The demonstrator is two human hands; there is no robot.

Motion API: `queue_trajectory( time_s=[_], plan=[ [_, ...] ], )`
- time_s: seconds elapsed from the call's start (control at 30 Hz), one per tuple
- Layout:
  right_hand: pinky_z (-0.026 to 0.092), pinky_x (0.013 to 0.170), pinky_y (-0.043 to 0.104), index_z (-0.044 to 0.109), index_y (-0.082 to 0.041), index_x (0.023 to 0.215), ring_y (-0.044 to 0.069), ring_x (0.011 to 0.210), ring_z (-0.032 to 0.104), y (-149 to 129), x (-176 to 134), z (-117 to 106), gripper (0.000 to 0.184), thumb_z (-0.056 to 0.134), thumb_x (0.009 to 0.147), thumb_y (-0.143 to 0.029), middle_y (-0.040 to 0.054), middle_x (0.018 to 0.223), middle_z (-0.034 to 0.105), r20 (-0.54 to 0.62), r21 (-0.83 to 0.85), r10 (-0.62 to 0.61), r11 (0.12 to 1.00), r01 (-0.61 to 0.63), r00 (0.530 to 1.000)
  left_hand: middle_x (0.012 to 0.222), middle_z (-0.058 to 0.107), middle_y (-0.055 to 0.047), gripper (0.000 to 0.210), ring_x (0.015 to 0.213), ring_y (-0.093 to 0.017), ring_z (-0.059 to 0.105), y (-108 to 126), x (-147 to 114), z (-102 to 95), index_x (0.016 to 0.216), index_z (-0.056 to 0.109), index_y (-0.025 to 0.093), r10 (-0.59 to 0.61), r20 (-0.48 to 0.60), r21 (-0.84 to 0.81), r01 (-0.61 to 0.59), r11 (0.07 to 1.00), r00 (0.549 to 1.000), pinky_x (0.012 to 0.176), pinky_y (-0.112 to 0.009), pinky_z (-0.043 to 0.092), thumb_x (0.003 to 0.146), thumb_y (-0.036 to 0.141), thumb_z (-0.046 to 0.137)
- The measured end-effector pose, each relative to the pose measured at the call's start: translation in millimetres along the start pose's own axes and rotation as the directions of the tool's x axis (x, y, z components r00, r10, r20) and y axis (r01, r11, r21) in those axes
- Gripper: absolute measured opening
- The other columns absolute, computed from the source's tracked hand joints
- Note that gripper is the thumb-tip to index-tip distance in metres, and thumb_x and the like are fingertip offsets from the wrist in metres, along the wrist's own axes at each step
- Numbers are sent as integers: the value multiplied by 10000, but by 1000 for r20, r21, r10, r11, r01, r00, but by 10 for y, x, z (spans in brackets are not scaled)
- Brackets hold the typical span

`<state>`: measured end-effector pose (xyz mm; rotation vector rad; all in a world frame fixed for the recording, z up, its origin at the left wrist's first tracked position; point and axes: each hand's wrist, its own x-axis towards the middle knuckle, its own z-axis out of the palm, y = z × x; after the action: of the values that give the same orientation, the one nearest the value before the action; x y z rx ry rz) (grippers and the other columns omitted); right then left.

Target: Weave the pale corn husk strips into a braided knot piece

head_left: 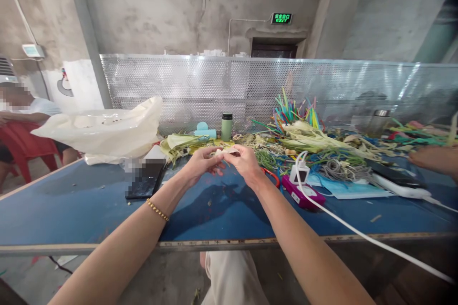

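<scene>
My left hand (pixel 201 166) and my right hand (pixel 246 164) meet above the middle of the blue table (pixel 211 221). Between their fingertips is a small pale strip (pixel 231 152) that looks like corn husk, partly covered by the fingers. Both hands are closed in a pinch, with some left fingers curled loosely below. Just behind them lie leafy green-yellow husks (pixel 182 145). A green flask (pixel 226 127) with a black lid stands upright beyond my fingers. To the left, a black phone-like slab (pixel 145 181) rests on the table.
A large cream plastic bag (pixel 103 131) stands at left. To the right are a husk pile (pixel 311 138), colourful pipe cleaners (pixel 291 112), a purple power strip (pixel 302 194) with a white cable, and a blue mask (pixel 352 190). Another person's hand (pixel 434 159) reaches in at far right.
</scene>
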<state>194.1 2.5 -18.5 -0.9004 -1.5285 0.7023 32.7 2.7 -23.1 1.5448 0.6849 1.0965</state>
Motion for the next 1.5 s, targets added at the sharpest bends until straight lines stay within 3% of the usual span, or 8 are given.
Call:
queue_trajectory(
  time_s=[0.17, 0.37, 0.57, 0.73, 0.97, 1.1, 1.23, 1.5],
  plan=[
    [380, 591, 267, 623, -160, 665, 141, 617, 519, 12, -1, 20, 259, 758, 586, -365, 1, 639, 607, 14, 72, 40, 997, -41, 999, 804, 722, -111, 391, 645, -172, 689, -33, 31, -27, 856, 661, 80, 71, 10, -59, -70, 996, 997, 603, -260, 487, 675, 391, 814],
    [386, 580, 270, 650, -155, 685, 140, 597, 521, 8, 3, 21, 289, 724, 641, -431, 16, 638, 622, 20, 81, 87, 993, -88, 996, 756, 724, -98, 308, 640, -179, 697, -46, 43, -30, 853, 656, 84, 99, -32, -87, -101, 991, 995, 643, -280, 498, 699, 312, 794],
    [405, 562, 276, 628, -150, 634, 139, 570, 532, -2, 21, 1, 349, 604, 752, -477, 46, 631, 629, -45, 13, 46, 999, -45, 998, 693, 709, -85, 189, 627, -176, 696, 30, 11, -12, 770, 639, 91, 45, -51, -166, -53, 985, 998, 634, -274, 497, 714, 217, 769],
    [370, 498, 252, 682, -136, 839, 110, 505, 488, -8, 16, -16, 273, 643, 700, -367, 6, 615, 602, -31, 69, 73, 995, -71, 997, 693, 715, -102, 150, 613, -176, 694, 69, 2, -20, 767, 629, 88, 11, -60, -239, -25, 971, 998, 621, -271, 513, 726, 173, 746],
    [384, 532, 258, 686, -158, 839, 111, 537, 495, -93, -16, -63, 185, 610, 756, -305, 0, 627, 597, 55, -24, -77, 997, 78, 996, 668, 700, -108, 53, 578, -187, 693, 44, 27, -65, 741, 618, 82, -80, -65, -244, 62, 968, 995, 571, -264, 501, 750, 95, 669],
    [431, 623, 275, 685, -160, 891, 120, 631, 529, -177, -56, -120, 225, 642, 787, -354, 18, 731, 627, 184, 74, -155, 987, 144, 971, 647, 693, -101, 42, 567, -192, 692, 27, 37, -97, 733, 612, 92, -113, -34, -246, 101, 964, 993, 545, -257, 491, 749, 96, 651],
    [465, 721, 297, 665, -169, 1017, 129, 730, 574, -220, -78, -161, 281, 680, 778, -316, 42, 890, 656, 327, 165, -150, 981, 100, 933, 649, 689, -97, 37, 561, -178, 683, 36, 33, -113, 753, 639, 78, -101, 19, -243, 103, 965, 995, 554, -256, 498, 740, 110, 652],
    [440, 634, 267, 667, -164, 853, 117, 643, 534, -161, -38, -164, 201, 660, 822, -362, 13, 731, 623, 264, 19, -224, 974, 227, 938, 642, 681, -91, 48, 536, -176, 675, 46, 38, -120, 745, 653, 78, -159, 17, -251, 158, 955, 987, 523, -251, 497, 726, 122, 651]
  ],
)
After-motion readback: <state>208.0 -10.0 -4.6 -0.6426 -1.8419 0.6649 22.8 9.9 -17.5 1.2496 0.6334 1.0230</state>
